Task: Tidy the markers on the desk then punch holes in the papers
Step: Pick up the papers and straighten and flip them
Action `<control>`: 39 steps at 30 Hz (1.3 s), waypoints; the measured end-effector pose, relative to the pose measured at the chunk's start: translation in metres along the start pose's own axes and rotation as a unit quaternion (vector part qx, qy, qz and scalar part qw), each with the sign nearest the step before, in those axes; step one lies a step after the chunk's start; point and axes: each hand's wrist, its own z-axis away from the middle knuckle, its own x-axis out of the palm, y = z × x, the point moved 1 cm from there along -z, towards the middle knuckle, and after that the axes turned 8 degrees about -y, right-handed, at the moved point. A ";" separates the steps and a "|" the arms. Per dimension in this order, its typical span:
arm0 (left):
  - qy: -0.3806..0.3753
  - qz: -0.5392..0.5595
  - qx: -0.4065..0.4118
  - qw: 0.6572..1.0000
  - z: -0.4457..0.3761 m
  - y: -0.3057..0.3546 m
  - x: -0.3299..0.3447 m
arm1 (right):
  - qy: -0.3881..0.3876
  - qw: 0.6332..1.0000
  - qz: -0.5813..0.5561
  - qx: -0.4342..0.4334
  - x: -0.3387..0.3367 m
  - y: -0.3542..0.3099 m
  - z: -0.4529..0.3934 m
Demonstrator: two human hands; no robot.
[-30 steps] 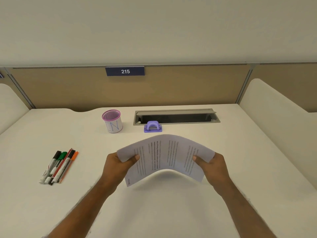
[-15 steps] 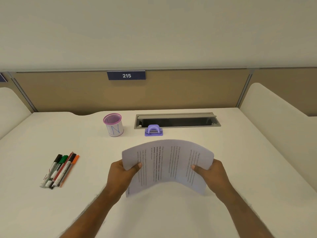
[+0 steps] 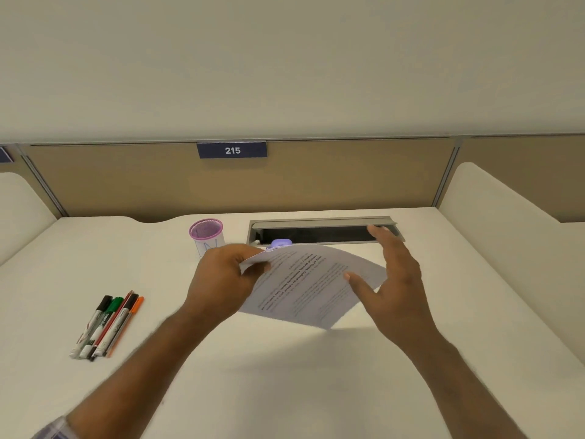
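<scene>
Here the left hand [image 3: 224,274] pinches the papers [image 3: 311,285] aloft; the right hand [image 3: 395,280] rests open-fingered against them.

A dark blue sign [image 3: 232,150] on the tan partition [image 3: 126,179] is showing the white number "215"; the papers [image 3: 311,285] are carrying lines of printed text, too blurred to read; the markers [image 3: 106,326] are bearing small print that is staying illegible.

An office or study cubicle: a white desk [image 3: 285,375] is fenced by tan partition panels [image 3: 126,182] carrying a number plate [image 3: 232,150] reading 215. A grey cable hatch [image 3: 323,231] is set into the desk, with white side dividers [image 3: 506,223].
</scene>
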 end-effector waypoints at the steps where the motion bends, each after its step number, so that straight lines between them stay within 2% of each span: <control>1: -0.002 -0.016 0.009 1.000 -0.002 0.005 -0.003 | 0.007 0.999 0.012 -0.036 0.002 -0.006 0.001; 4: -0.007 -0.087 0.032 0.996 -0.005 0.023 -0.010 | 0.042 0.991 0.052 -0.112 0.010 -0.016 0.003; 7: -0.005 -0.134 0.061 0.989 -0.005 0.038 -0.014 | 0.031 0.996 0.024 -0.078 0.022 -0.015 0.004; 15: 0.003 -0.146 0.110 0.983 -0.010 0.057 -0.012 | 0.016 0.992 -0.114 -0.048 0.031 -0.012 0.006; 18: 0.080 -0.144 0.135 0.977 -0.008 0.051 -0.011 | 0.029 0.986 -0.159 -0.028 0.027 -0.012 0.005; 20: 0.129 -0.125 0.121 0.976 -0.005 0.040 -0.013 | 0.041 0.981 -0.191 -0.003 0.023 -0.008 0.003; 23: 0.212 -0.035 0.082 0.973 0.005 0.023 -0.014 | 0.052 0.968 -0.241 0.042 0.019 0.002 0.000; 24: 0.218 0.004 0.059 0.974 0.008 0.018 -0.012 | 0.052 0.962 -0.262 0.057 0.018 0.004 -0.001; 26: 0.176 0.121 -0.015 0.977 0.008 0.005 -0.005 | 0.052 0.947 -0.307 0.079 0.017 0.005 -0.002; 28: 0.086 0.256 -0.080 0.960 0.003 -0.010 0.000 | 0.047 0.929 -0.354 0.096 0.015 0.005 -0.003; 30: -0.015 0.375 -0.092 0.922 -0.001 -0.021 0.003 | 0.027 0.920 -0.373 0.116 0.015 0.004 -0.003; 32: -0.092 0.431 -0.069 0.895 0.002 -0.020 0.006 | -0.001 0.920 -0.368 0.135 0.018 0.004 -0.002; 35: -0.094 0.441 -0.092 0.888 0.007 -0.012 0.010 | -0.011 0.919 -0.366 0.147 0.023 0.004 0.000; 39: -0.049 0.417 -0.092 0.903 0.008 -0.007 0.014 | 0.010 0.934 -0.338 0.117 0.024 0.001 0.002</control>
